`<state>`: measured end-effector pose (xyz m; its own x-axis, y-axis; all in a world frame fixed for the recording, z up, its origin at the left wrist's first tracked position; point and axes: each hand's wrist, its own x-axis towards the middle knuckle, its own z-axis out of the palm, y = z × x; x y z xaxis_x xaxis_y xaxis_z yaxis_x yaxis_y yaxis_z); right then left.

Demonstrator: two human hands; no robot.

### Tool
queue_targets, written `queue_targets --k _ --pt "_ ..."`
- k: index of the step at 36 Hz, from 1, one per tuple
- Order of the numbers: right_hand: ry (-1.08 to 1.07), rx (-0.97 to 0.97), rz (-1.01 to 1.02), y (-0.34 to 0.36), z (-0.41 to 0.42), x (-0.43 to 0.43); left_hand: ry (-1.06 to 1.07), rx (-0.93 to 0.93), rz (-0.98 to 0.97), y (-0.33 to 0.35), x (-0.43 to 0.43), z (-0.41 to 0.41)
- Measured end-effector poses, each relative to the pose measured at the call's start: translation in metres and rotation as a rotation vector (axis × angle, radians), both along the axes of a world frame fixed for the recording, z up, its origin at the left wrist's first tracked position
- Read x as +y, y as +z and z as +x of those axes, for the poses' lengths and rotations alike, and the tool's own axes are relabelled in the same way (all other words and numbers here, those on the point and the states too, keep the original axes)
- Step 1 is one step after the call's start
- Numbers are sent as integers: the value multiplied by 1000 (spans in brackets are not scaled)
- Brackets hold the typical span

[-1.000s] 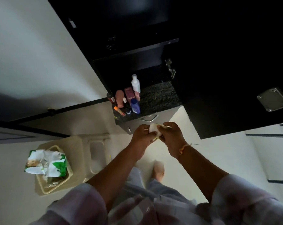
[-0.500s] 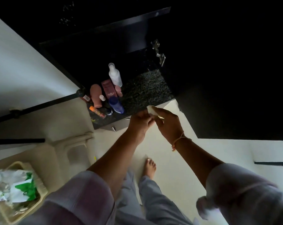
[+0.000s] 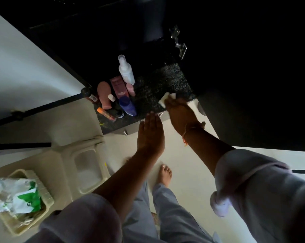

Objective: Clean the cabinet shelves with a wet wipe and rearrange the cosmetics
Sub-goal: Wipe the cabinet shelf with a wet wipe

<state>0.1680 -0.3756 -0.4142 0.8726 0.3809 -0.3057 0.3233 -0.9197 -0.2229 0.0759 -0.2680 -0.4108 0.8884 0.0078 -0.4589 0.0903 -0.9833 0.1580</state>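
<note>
My right hand (image 3: 180, 114) holds a folded white wet wipe (image 3: 167, 99) against the front right part of the dark speckled cabinet shelf (image 3: 158, 88). My left hand (image 3: 150, 132) hovers flat with straight fingers just below the shelf's front edge, holding nothing. Several cosmetics crowd the left end of the shelf: a white spray bottle (image 3: 125, 70), a pink tube (image 3: 119, 86), a peach bottle (image 3: 104, 95), a blue bottle (image 3: 127, 106) and an orange stick (image 3: 106, 114).
The open black cabinet door (image 3: 253, 102) hangs to the right, with a metal hinge (image 3: 178, 42) inside. A beige plastic stool (image 3: 69, 163) stands at the left, bearing a basket (image 3: 16, 230) with a green-and-white wipes pack (image 3: 18, 197). My bare foot (image 3: 164, 174) stands on the pale floor.
Both hands were folding the wipe together in front of the shelf. Now the left hand has let go and opened, and the right hand has carried the wipe onto the shelf.
</note>
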Motion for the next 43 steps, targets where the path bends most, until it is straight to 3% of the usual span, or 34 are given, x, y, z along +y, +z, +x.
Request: queue_targets --k 5,10,14,17,22,26,28,31,36,43 --pt "210 12 16 -3 -4 -12 -41 38 -52 -1 8 1" --pt "-157 -6 -73 0 13 -27 -66 111 -90 3 14 8" --pt "-320 -110 -174 6 11 -21 -64 136 -112 6 17 14" --pt "-453 -123 -104 -1 3 -9 -42 133 -162 8 22 17" --pt "-280 -21 176 -7 -14 20 -12 117 -245 10 28 18" --pt "-122 -72 29 -2 -16 4 -27 115 -227 9 28 19" --pt "-227 -135 -7 1 -10 -8 -23 112 -227 9 28 19" --pt "-442 -50 -68 15 -2 -12 -7 101 -237 10 28 17" --pt "-506 -90 -51 7 6 -2 3 119 -235 9 27 19" --pt "-385 -146 -113 -9 35 12 12 119 -232 7 25 21"
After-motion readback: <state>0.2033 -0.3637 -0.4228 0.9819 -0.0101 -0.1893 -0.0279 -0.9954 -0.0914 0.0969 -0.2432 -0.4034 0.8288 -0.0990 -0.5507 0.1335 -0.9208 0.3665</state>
